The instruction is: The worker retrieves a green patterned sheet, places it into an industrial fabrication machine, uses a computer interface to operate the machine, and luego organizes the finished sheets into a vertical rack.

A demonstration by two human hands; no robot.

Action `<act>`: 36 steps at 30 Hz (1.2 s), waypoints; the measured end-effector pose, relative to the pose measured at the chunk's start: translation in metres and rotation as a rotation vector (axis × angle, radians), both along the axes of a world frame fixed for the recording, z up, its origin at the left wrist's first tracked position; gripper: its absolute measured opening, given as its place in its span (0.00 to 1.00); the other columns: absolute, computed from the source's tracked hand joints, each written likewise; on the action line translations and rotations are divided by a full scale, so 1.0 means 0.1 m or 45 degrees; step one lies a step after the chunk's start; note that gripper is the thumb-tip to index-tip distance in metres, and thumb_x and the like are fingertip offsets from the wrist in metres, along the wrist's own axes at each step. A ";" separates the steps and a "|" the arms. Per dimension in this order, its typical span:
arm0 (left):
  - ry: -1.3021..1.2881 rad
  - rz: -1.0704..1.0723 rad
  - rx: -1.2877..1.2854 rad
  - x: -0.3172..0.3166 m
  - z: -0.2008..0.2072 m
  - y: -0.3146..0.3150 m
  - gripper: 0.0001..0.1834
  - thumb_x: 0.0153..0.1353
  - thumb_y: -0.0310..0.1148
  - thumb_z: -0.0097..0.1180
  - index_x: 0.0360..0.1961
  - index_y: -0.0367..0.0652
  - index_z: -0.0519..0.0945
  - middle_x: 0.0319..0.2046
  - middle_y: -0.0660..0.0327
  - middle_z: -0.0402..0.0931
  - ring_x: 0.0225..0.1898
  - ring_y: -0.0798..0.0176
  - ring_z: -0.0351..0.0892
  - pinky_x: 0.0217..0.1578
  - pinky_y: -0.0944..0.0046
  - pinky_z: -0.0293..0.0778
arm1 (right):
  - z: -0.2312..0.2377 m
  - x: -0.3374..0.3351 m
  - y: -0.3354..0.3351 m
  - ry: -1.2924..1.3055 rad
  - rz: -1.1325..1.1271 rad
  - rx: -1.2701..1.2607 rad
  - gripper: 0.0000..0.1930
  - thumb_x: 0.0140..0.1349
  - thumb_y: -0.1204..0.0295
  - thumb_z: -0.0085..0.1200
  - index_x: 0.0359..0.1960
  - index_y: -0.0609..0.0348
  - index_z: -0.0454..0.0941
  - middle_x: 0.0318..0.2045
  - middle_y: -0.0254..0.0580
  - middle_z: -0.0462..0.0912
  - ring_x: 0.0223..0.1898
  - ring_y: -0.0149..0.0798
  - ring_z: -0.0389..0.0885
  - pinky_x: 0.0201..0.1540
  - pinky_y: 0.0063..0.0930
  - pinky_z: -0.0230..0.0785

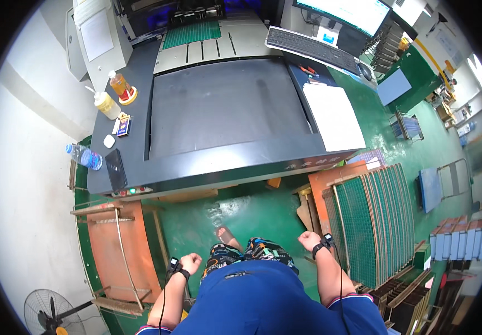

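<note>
My left hand (191, 262) hangs beside my left thigh, its fingers curled in a loose fist. No object shows in it. Past it on the left stands a rack with an orange panel (115, 240). My right hand (309, 240) is also curled closed, raised a little in front of my right hip, with nothing visible in it. It is nearest to a rack of green gridded boards (370, 226), without touching it. Both wrists carry a black band with a cable. In front of me is a machine with a flat dark bed (224, 106), apart from both hands.
On the machine's left ledge are a water bottle (84, 156), a phone (116, 169), a small box (123, 125) and two squeeze bottles. White paper (334, 117), a keyboard (313, 49) and a monitor are on the right. A fan (51, 312) stands lower left; blue panels (458, 239) stand at right.
</note>
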State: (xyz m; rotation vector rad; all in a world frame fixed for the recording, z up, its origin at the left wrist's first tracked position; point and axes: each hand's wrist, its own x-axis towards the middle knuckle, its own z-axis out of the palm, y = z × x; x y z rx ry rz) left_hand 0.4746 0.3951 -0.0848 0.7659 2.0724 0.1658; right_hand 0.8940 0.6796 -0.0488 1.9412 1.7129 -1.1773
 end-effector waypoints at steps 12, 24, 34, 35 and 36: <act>-0.026 0.127 0.486 -0.81 0.77 1.15 0.11 0.59 0.38 0.59 0.40 0.44 0.82 0.32 0.58 0.83 0.34 0.63 0.82 0.38 0.63 0.77 | 0.36 -0.66 0.89 0.356 0.034 0.525 0.05 0.52 0.71 0.57 0.30 0.55 0.82 0.25 0.39 0.83 0.29 0.36 0.82 0.38 0.31 0.75; 0.936 -0.317 0.953 -1.39 1.42 2.88 0.23 0.53 0.46 0.60 0.47 0.44 0.79 0.48 0.52 0.74 0.54 0.47 0.69 0.59 0.44 0.59 | 1.03 -1.75 2.69 0.313 0.718 1.370 0.14 0.54 0.65 0.56 0.40 0.55 0.79 0.44 0.43 0.78 0.51 0.47 0.73 0.60 0.53 0.57; 0.971 -0.242 0.839 -1.38 1.31 3.03 0.21 0.55 0.50 0.57 0.43 0.48 0.79 0.43 0.56 0.75 0.52 0.50 0.69 0.63 0.39 0.51 | 0.98 -1.76 2.72 0.365 0.688 1.400 0.13 0.53 0.66 0.54 0.39 0.55 0.80 0.40 0.41 0.79 0.49 0.44 0.74 0.61 0.51 0.54; 0.971 -0.243 0.838 -1.39 1.31 3.03 0.21 0.55 0.51 0.57 0.43 0.48 0.79 0.43 0.56 0.75 0.52 0.50 0.69 0.63 0.38 0.51 | 0.98 -1.77 2.72 0.356 0.683 1.402 0.13 0.53 0.66 0.54 0.39 0.55 0.80 0.40 0.41 0.79 0.49 0.44 0.74 0.61 0.51 0.54; 0.968 -0.244 0.833 -1.39 1.32 3.03 0.21 0.54 0.51 0.58 0.43 0.48 0.80 0.43 0.56 0.75 0.52 0.50 0.69 0.63 0.38 0.51 | 0.99 -1.77 2.72 0.352 0.684 1.398 0.13 0.52 0.66 0.54 0.39 0.55 0.80 0.40 0.41 0.79 0.49 0.44 0.74 0.61 0.51 0.54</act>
